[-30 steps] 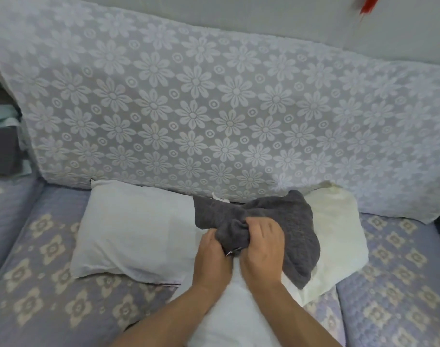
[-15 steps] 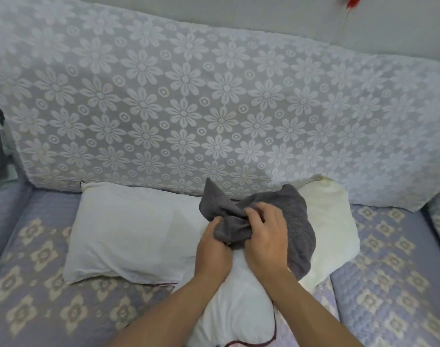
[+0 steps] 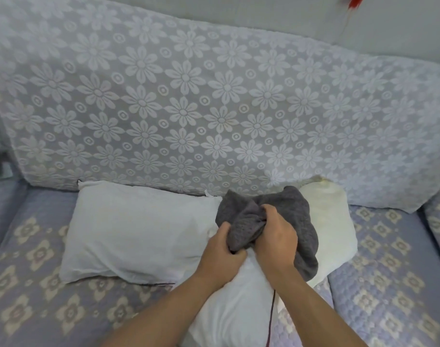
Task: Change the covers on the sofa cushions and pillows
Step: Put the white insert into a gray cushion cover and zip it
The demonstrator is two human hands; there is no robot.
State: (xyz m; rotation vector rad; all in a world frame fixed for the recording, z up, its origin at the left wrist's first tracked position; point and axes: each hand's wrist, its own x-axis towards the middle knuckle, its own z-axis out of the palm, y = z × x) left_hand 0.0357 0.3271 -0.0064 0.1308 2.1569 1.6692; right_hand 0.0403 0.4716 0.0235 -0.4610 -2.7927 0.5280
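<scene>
White pillow (image 3: 139,231) lies left of grip, flat on patterned seat cushion (image 3: 39,284). Left hand (image 3: 222,256) and right hand (image 3: 276,236), side by side, both clench bunched grey cover (image 3: 249,219) atop bare white pillow (image 3: 236,301) beneath wrists. Cream pillow (image 3: 331,226) right of grip, partly hidden by cover. Floral backrest (image 3: 214,108) behind.
</scene>
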